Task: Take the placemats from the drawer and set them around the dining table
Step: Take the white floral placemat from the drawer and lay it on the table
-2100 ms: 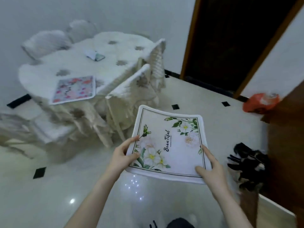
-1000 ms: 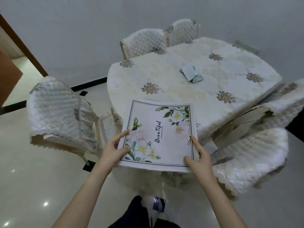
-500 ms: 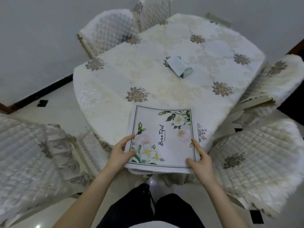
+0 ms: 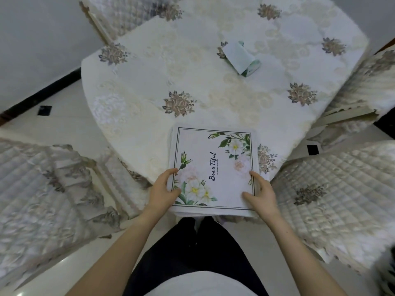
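Flower placemat (image 4: 215,167) now lying on the near edge of the dining table (image 4: 192,67), not up in the air like before, left hand (image 4: 161,194) and right hand (image 4: 261,193) still holding its near corners

a single wide-angle view from the person's head, tipped steeply down and a little forward, taken from close against the near edge of the bench (image 4: 213,82). the lens is almost over that edge: the placemat (image 4: 215,167) there falls just below the middle of the frame, with the left hand (image 4: 163,190) and the right hand (image 4: 259,192) at its left and right edges and both forearms running in from the bottom. the person's own dark-clad legs (image 4: 192,253) fill the bottom middle. the bench top spreads up the frame, its far edge cut by the top border. the left chair (image 4: 42,189) and the right chair (image 4: 331,189) bulge at the sides, curved by the lens; the floor (image 4: 64,124) and the wall (image 4: 32,39) show at upper left.
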`<state>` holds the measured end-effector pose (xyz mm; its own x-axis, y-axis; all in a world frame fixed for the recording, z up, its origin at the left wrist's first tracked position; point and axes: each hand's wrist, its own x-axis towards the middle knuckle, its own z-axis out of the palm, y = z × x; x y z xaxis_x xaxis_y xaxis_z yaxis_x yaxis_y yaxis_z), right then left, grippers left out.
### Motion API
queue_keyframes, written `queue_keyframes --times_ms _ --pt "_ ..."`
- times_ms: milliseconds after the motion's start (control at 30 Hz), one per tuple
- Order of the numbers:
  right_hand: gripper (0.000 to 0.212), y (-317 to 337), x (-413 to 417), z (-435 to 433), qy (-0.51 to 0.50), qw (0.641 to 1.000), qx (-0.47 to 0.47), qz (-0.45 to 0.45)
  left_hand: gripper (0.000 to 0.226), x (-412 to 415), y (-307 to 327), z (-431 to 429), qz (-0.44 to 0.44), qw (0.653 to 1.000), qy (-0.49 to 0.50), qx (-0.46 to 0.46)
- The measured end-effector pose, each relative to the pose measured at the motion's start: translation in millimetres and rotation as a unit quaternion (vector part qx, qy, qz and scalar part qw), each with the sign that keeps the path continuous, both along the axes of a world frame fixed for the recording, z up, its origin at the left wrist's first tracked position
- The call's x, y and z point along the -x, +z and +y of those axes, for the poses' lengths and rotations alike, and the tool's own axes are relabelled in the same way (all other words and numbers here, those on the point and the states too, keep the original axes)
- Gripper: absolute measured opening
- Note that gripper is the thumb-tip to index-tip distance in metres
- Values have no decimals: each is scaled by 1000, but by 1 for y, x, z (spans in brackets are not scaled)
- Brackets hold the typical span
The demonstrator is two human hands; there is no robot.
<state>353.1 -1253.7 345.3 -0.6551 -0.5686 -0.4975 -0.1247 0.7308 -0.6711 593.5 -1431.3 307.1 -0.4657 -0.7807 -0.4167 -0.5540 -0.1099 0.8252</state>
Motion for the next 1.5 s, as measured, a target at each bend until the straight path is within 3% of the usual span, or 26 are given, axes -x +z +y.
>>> queue_keyframes --times_ms 133,333,867,1233,1500 --pt "65 2 9 -3 -50 996 53 -44 57 2 10 -11 29 999 25 -25" --pt "66 10 9 -16 -58 991 116 -24 59 6 29 -20 61 996 68 -6" --pt "69 27 -15 -66 129 973 174 -81 64 -74 70 30 72 962 263 8" --pt "70 100 -138 -113 221 928 274 -122 65 -214 147 40 138 921 343 124" --pt "69 137 -352 -121 290 885 334 -145 65 -432 195 95 157 875 409 206"
